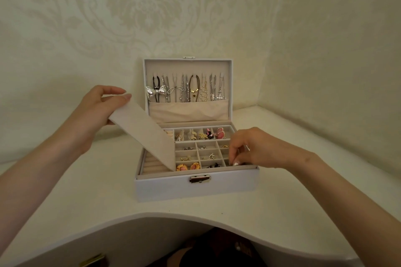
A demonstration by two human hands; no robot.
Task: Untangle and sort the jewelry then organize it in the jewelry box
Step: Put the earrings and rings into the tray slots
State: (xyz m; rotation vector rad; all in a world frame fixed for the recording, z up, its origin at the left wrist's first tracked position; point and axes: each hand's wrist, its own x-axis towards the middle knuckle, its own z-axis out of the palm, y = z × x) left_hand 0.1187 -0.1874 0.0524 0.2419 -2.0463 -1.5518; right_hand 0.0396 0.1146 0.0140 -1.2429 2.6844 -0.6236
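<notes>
A white jewelry box [173,188] stands open on the table. Several necklaces [186,91] hang inside its raised lid, above a beige pocket. The divided tray [207,150] holds earrings and small pieces in several compartments. My left hand [97,115] grips the upper end of a beige velvet flap [147,134], lifted at a slant over the left side of the tray; ring rolls [152,166] show beneath it. My right hand [249,149] reaches into the tray's front right compartment with fingers curled down, pinching something small that I cannot make out.
The box sits on a white table [282,208] with a curved front edge, set in a corner between patterned walls. A metal clasp [200,179] is on the box's front. Dark objects lie below the table's edge.
</notes>
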